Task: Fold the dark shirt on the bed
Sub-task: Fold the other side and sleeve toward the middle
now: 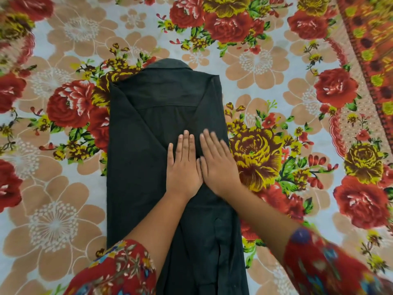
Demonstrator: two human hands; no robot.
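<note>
The dark shirt (140, 167) lies lengthwise on the bed as a long narrow strip, collar at the far end, both sides and sleeves folded in over the middle. My left hand (184, 167) rests flat, palm down, on the middle of the shirt with fingers together. My right hand (219, 165) lies flat right beside it, touching it at the thumb side, over the folded right sleeve. Neither hand grips any cloth. My forearms hide part of the shirt's lower half.
The bed is covered by a floral sheet (53, 220) with red, yellow and tan flowers, all around the shirt. An orange patterned border (374, 60) of the sheet runs along the far right. My red floral sleeves (119, 271) fill the bottom corners.
</note>
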